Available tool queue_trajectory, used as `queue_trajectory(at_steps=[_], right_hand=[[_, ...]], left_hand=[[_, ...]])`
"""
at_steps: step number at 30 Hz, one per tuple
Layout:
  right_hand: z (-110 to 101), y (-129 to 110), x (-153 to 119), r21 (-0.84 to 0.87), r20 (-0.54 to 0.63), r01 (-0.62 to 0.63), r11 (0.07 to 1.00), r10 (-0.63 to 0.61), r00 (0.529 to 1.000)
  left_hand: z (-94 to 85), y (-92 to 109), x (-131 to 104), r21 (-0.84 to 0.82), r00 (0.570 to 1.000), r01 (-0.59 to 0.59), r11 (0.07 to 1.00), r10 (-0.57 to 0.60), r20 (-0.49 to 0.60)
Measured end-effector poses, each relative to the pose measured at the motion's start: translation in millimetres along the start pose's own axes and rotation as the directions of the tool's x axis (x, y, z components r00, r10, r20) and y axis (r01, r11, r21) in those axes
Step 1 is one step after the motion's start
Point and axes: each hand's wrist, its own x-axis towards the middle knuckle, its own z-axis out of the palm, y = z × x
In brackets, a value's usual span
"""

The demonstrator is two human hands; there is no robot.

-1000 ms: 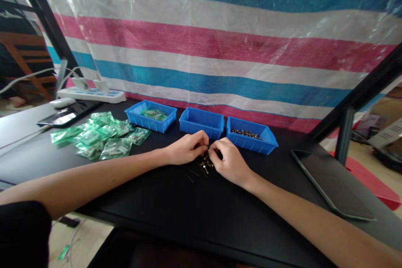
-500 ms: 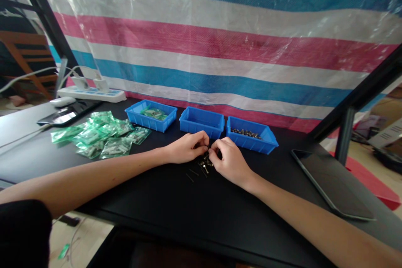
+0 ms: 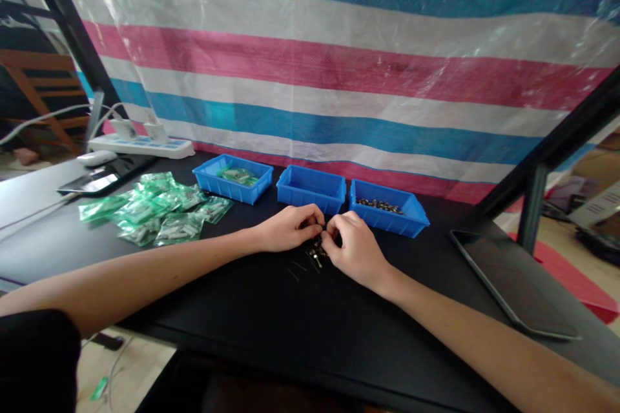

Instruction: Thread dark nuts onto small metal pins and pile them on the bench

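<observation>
My left hand (image 3: 293, 228) and my right hand (image 3: 356, 248) meet over the black table, just in front of the middle blue bin (image 3: 310, 188). Both hands are closed in a pinch, fingertips nearly touching. What sits between the fingertips is too small and hidden to name. Below them lies a small pile of shiny metal parts (image 3: 316, 257), partly covered by my right hand. A few thin pins (image 3: 299, 266) lie loose on the table to the left of that pile.
The right blue bin (image 3: 387, 222) holds many small metal parts; the left blue bin (image 3: 232, 188) holds green plastic packets. More green bags (image 3: 159, 203) are heaped on the left, near a power strip (image 3: 145, 145). A large phone or tablet (image 3: 508, 284) lies at the right. Striped sheeting (image 3: 339, 77) hangs behind.
Almost nothing differs. The fingers of both hands have shifted very slightly at the pinch, while the bins, bags and metal pile stay in place.
</observation>
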Motion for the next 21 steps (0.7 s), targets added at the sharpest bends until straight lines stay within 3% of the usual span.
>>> queue_trajectory(at_steps=[9,21], right_hand=[[0.4,-1.8,0.3,-0.008,0.019,-0.01,1.0,0.01,1.0],[0.5,0.2,0.4,0.012,0.041,0.036,0.999,-0.037,0.998]], left_hand=[[-0.1,2.7,-0.2,0.011,1.0,0.02,1.0,-0.02,-0.004],[-1.1,-3.1,1.2,-0.221,0.999,0.041,0.974,-0.036,0.027]])
